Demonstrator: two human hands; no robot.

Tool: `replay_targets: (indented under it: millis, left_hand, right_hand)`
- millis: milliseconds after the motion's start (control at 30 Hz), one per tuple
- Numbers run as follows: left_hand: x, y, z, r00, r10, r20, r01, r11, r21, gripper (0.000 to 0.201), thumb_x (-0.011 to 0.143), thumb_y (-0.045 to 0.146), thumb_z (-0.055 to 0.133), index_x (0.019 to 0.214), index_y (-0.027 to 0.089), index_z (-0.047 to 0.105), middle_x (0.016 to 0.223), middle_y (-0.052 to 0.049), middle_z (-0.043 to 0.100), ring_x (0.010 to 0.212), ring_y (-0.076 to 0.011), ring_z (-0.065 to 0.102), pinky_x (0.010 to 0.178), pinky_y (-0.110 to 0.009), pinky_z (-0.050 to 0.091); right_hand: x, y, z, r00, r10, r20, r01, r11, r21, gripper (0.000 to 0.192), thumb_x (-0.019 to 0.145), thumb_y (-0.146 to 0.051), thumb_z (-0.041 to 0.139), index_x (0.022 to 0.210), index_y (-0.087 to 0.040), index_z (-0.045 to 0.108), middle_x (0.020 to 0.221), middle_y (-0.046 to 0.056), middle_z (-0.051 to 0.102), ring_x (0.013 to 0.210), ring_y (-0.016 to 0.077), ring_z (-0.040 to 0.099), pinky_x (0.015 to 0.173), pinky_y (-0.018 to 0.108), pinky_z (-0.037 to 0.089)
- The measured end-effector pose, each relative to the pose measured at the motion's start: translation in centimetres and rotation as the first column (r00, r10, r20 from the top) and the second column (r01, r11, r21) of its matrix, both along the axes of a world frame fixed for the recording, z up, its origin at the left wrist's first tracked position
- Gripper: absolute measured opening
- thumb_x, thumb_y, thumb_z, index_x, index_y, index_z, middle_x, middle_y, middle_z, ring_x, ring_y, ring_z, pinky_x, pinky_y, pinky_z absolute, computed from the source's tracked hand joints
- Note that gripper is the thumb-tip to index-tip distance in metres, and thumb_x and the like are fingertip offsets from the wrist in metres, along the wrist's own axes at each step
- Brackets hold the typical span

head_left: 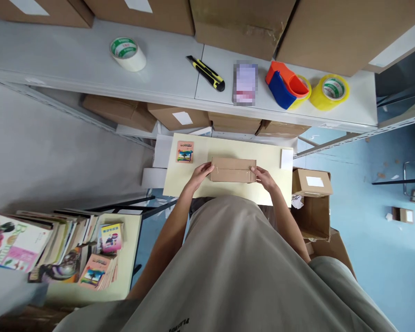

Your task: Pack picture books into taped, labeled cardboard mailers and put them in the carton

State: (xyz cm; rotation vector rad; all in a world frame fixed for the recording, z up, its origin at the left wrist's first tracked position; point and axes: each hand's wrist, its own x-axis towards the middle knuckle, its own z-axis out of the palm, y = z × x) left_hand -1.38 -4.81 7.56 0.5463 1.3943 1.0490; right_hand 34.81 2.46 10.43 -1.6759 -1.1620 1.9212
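A small cardboard box (233, 176) lies at the middle of the frame, on the pale yellow surface (178, 180); the left hand (201, 174) holds its left end and the right hand (264, 177) its right end, each with a thumb near the top edge; whether any fingers reach underneath, I cannot tell. The step in hand seems to be steadying or placing the box; the next move likely calls for an even hold at both ends, so that it stays level.

As for writing, the box shows none that can be read; a booklet (185, 152) at the surface's upper left has a tree picture under a title too small to make out; the same cover tops a stack of booklets (93, 272) at lower left; beside it a magazine (17, 242) shows a large "B", the rest unclear; the white tape roll (134, 60) on the upper shelf (169, 50) has a green-and-white label inside, as does the yellow tape roll (320, 99); the grey shirt (235, 258) carries dark letters, apparently "PLAYBO", at the bottom edge.
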Motion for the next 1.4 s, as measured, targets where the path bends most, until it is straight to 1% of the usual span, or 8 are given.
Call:
replay_targets:
  millis: [367,533,733,1000,1100,1167,1300,1400]
  left_hand:
    - [1.2,-0.4,0.0,0.98,0.068,-0.186,-0.061,0.997,0.045,0.094,0.067,0.094,0.095,0.122,0.019,0.087,0.136,-0.02,0.087,0.14,-0.0398,0.077,0.127,-0.057,0.057]
    - [1.9,-0.4,1.8,0.914,0.116,-0.388,-0.053,0.984,0.169,0.076,0.084,0.087,0.09,0.12,0.02,0.085,0.135,-0.02,0.086,0.133,-0.0379,0.079,0.128,-0.056,0.058]
    - [2.2,3.3,8.0,0.754,0.21,-0.622,0.159,0.86,0.484,0.056,0.107,0.074,0.079,0.135,0.025,0.082,0.143,-0.016,0.082,0.14,-0.0341,0.077,0.131,-0.052,0.058]
    - [5.3,9.8,17.4,0.707,0.246,-0.662,0.353,0.689,0.633,0.05,0.116,0.068,0.071,0.139,0.025,0.082,0.145,-0.014,0.084,0.141,-0.0322,0.079,0.128,-0.051,0.061]
    - [7.0,11.7,19.7,0.706,0.252,-0.662,0.397,0.633,0.665,0.045,0.119,0.064,0.068,0.137,0.025,0.083,0.143,-0.014,0.085,0.138,-0.0312,0.08,0.128,-0.05,0.062]
    - [8.1,12.9,20.9,0.703,0.258,-0.662,0.422,0.599,0.681,0.041,0.12,0.059,0.067,0.136,0.025,0.084,0.142,-0.013,0.086,0.138,-0.0308,0.08,0.127,-0.05,0.062]
    - [9.9,14.3,22.8,0.71,0.256,-0.657,0.463,0.533,0.708,0.034,0.121,0.048,0.067,0.137,0.024,0.084,0.143,-0.014,0.086,0.139,-0.0308,0.08,0.127,-0.05,0.062]
    - [10.1,13.7,23.2,0.723,0.234,-0.649,0.474,0.515,0.714,0.03,0.12,0.042,0.068,0.136,0.022,0.084,0.142,-0.014,0.086,0.139,-0.0311,0.08,0.128,-0.05,0.061]
  right_hand:
    - [-0.7,-0.2,0.4,0.986,-0.096,0.136,0.052,0.953,0.297,0.095,0.067,-0.103,0.089,0.116,-0.022,0.086,0.135,0.02,0.089,0.136,0.0426,0.083,0.122,0.062,0.065]
    - [-1.1,-1.1,1.6,0.97,-0.151,0.192,0.064,0.916,0.397,0.102,0.066,-0.111,0.084,0.12,-0.024,0.082,0.141,0.024,0.087,0.131,0.0466,0.086,0.116,0.064,0.069]
    - [-1.2,0.6,6.4,0.96,-0.166,0.226,0.0,0.806,0.592,0.098,0.08,-0.111,0.075,0.127,-0.025,0.082,0.146,0.023,0.085,0.135,0.048,0.084,0.118,0.066,0.068]
    - [-2.1,7.8,16.3,0.886,-0.271,0.377,-0.237,0.434,0.869,0.081,0.109,-0.09,0.061,0.149,-0.021,0.076,0.151,0.022,0.082,0.144,0.0434,0.078,0.127,0.06,0.061]
    - [-3.2,12.2,19.5,0.799,-0.317,0.511,-0.396,0.361,0.844,0.065,0.119,-0.063,0.058,0.163,-0.015,0.066,0.165,0.026,0.073,0.155,0.0418,0.069,0.13,0.057,0.057]
    - [-4.4,15.3,21.4,0.697,-0.336,0.634,-0.507,0.394,0.766,0.058,0.118,-0.044,0.059,0.165,-0.009,0.061,0.171,0.03,0.067,0.16,0.0424,0.064,0.134,0.057,0.051]
    - [-7.4,20.0,23.5,0.448,-0.258,0.856,-0.638,0.578,0.509,0.053,0.115,-0.024,0.058,0.159,0.006,0.058,0.158,0.039,0.073,0.154,0.0449,0.068,0.138,0.058,0.039]
    - [-8.8,21.2,23.7,0.373,-0.189,0.908,-0.617,0.681,0.395,0.051,0.113,-0.015,0.056,0.157,0.01,0.056,0.148,0.041,0.076,0.145,0.0433,0.074,0.134,0.054,0.039]
